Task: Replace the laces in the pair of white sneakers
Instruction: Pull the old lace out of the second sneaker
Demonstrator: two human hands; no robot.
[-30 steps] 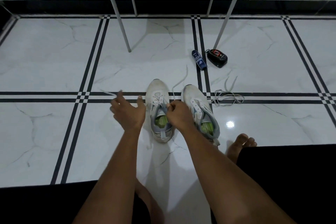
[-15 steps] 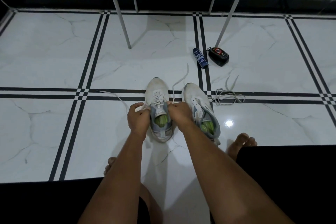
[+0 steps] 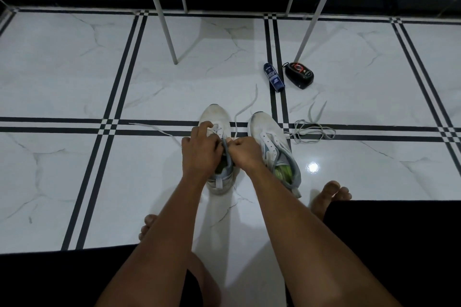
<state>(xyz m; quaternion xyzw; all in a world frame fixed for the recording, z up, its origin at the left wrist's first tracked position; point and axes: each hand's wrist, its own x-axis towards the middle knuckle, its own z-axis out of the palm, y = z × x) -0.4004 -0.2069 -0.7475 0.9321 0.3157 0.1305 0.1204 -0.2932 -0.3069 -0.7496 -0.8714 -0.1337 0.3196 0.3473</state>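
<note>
2 white sneakers, 1 loose lace; left hand and right hand, each grip pinching the left sneaker's lace.

I see left sneaker, white, grey collar, green insole, upright on floor tiles, toe pointing away, lace partly threaded, ends trailing both sides. Right sneaker just beside it, unlaced, eyelets bare. Loose lace tangled near its right, across black tile stripe.
</note>
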